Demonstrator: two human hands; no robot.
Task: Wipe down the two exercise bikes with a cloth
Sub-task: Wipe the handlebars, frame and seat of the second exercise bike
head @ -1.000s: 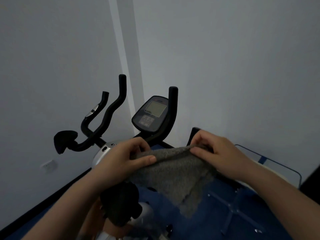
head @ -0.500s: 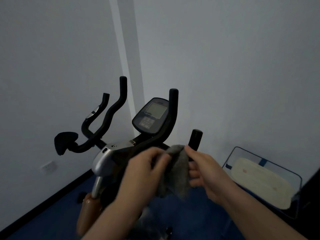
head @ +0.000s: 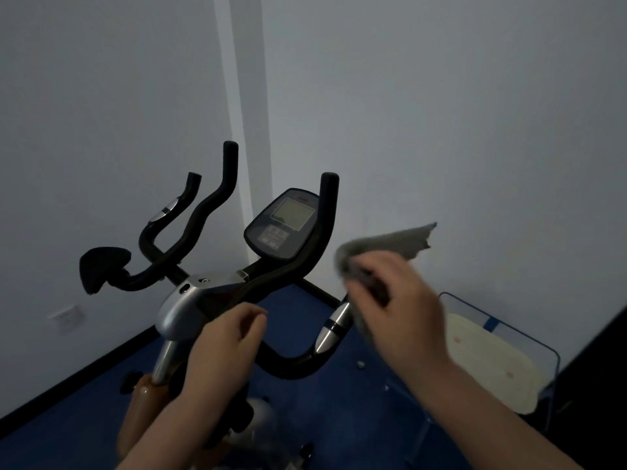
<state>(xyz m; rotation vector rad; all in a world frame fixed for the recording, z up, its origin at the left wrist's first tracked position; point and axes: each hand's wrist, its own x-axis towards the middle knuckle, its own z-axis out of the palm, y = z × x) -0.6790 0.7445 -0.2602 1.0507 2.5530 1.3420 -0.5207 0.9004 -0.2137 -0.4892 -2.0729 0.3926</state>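
An exercise bike (head: pixel 190 300) with black handlebars, a silver stem and a grey console (head: pixel 283 225) stands in the room's corner. My right hand (head: pixel 400 307) grips a grey cloth (head: pixel 386 244) over the bike's right handlebar end (head: pixel 330 329), and one corner of the cloth flaps up to the right, blurred. My left hand (head: pixel 227 347) hovers just in front of the handlebar's middle with fingers loosely curled and nothing in them. Only one bike is in view.
A clear plastic bin (head: pixel 502 337) holding a pale pad sits on the blue floor (head: pixel 68 418) at the right wall. White walls close off left and back. A wall socket (head: pixel 68 317) is low on the left. A dark object (head: pixel 604 385) edges in at far right.
One second ago both hands held the cloth spread. They then bunched it. My left hand has now let go and dropped, and my right hand has carried the cloth right, over the handlebar end.
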